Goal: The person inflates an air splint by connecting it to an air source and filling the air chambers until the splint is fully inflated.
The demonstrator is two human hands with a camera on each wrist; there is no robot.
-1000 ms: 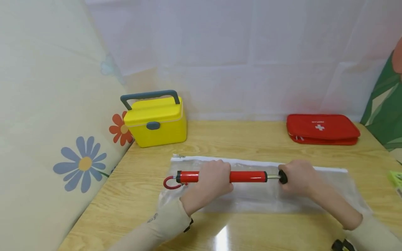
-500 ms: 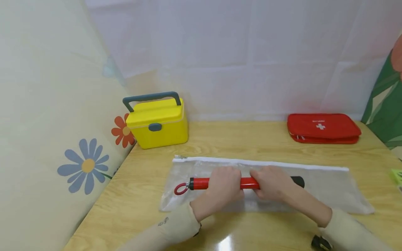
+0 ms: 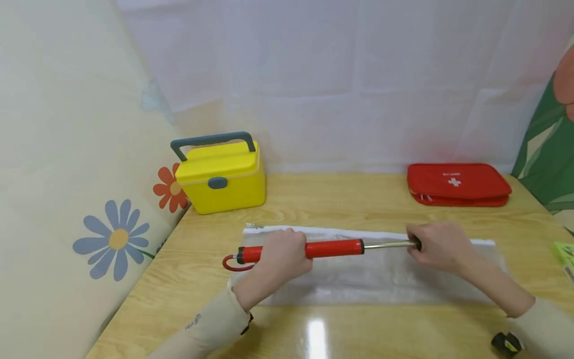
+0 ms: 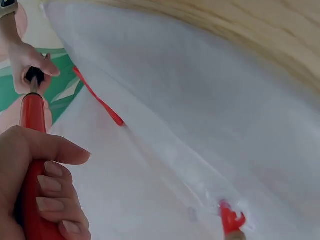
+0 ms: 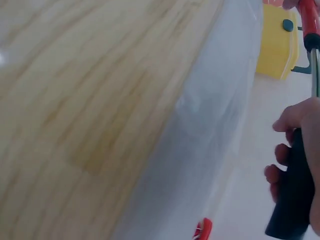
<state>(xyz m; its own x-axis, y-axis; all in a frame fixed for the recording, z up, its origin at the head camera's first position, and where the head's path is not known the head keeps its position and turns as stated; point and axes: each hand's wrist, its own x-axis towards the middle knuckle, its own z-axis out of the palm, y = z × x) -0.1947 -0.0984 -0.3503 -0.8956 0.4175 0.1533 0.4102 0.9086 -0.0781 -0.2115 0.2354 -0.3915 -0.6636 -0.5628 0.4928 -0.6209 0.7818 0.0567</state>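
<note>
Compared with half a second ago, when our hands were close together and the rod was out of sight, the pump (image 3: pixel 334 248) has lengthened: a good stretch of bare metal rod (image 3: pixel 387 245) now shows between barrel and grip, more than a second ago too. Our right hand (image 3: pixel 441 247) has gone rightward and our left hand (image 3: pixel 284 254) a little leftward, so we judge this to be the outward pull of a back-and-forth stroke

We have the left fingers wrapped round the red barrel — the left wrist view shows the fingertips curled against it — and the right fingers closed round the black handle (image 5: pixel 292 195), with no slack that we can see in either hold

The pump is held above the clear zip pouch (image 3: pixel 358 281) on the wooden table (image 3: pixel 341 199), nearer to us than the yellow box (image 3: pixel 228 192) and the red first-aid case (image 3: pixel 475 192). Its long axis runs left to right across the head view, handle end slightly higher in the picture; the looped red hose (image 3: pixel 227 266) marks the left end, and the rod points right
</note>
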